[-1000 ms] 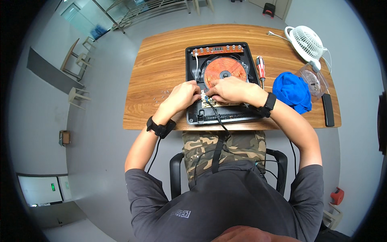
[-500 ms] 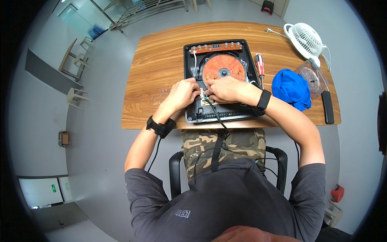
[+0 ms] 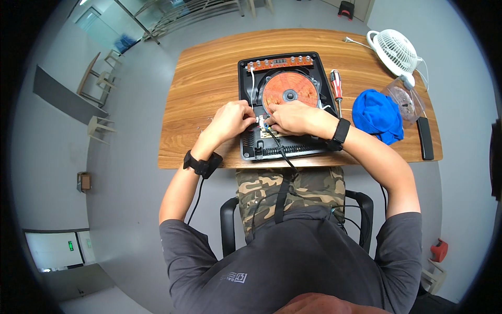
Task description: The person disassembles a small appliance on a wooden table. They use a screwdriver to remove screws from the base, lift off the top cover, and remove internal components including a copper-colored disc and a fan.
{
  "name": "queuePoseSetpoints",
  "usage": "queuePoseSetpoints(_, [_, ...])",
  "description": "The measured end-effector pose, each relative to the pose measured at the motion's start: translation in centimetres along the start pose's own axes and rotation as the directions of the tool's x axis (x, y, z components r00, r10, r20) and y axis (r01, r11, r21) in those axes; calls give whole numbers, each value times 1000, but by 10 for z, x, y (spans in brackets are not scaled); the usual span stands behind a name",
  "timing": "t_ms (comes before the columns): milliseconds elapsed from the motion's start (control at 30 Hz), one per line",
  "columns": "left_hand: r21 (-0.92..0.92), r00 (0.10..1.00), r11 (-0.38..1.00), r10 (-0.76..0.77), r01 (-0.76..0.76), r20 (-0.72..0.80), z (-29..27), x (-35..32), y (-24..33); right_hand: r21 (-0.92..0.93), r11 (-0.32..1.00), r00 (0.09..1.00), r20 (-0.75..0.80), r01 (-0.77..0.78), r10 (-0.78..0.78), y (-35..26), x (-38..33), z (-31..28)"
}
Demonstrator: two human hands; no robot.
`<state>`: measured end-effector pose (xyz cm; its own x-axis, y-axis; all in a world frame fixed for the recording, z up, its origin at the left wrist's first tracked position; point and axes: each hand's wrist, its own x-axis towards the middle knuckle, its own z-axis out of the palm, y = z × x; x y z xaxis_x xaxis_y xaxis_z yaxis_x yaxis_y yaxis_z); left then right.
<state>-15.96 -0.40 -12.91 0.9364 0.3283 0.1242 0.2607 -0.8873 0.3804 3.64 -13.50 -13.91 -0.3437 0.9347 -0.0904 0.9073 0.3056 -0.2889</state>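
An opened induction cooker base (image 3: 246, 149) lies on the table in front of me, with a round copper coil (image 3: 303, 89) in it and an orange control board (image 3: 280, 63) along its far edge. From that board a thin white cable (image 3: 254, 83) runs down to my left hand (image 3: 231, 120), whose fingers are pinched around its near end. My right hand (image 3: 295, 118) reaches over a small circuit board (image 3: 267, 134) below the coil, its fingers bent down onto it. What those fingertips grip is hidden. A black power cord (image 3: 282, 150) leads from the board over the near edge.
Right of the cooker lies a red-and-white screwdriver (image 3: 337, 86). Farther right are a blue cloth (image 3: 377, 116), a clear plastic container (image 3: 413, 99), a white fan (image 3: 396, 52) and a black bar-shaped object (image 3: 425, 138). Several small screws (image 3: 200, 129) lie left of the cooker.
My left hand and forearm have shifted slightly left, baring more of the circuit board and covering more of the screws. My right hand stays in nearly the same place.
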Motion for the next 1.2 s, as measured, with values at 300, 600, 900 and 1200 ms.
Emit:
queuePoseSetpoints(300, [0, 993, 997, 79, -80, 87, 2, -11, 5, 10, 1000, 1000, 1, 4, -4, -2, -4, -2])
queuePoseSetpoints(600, [11, 989, 989, 146, -146, 28, 12, -8, 3, 5, 1000, 1000, -15, 23, -23, 2, -1, 3])
queuePoseSetpoints(900, [-99, 997, 992, 76, -78, -26, 13, -8, 1, 9, 1000, 1000, -13, 23, -23, 3, 2, 3])
queuePoseSetpoints(1200, [-87, 983, 980, 179, -181, -34, 9, -11, -2, 24, 1000, 1000, -8, 16, -15, 3, 2, 3])
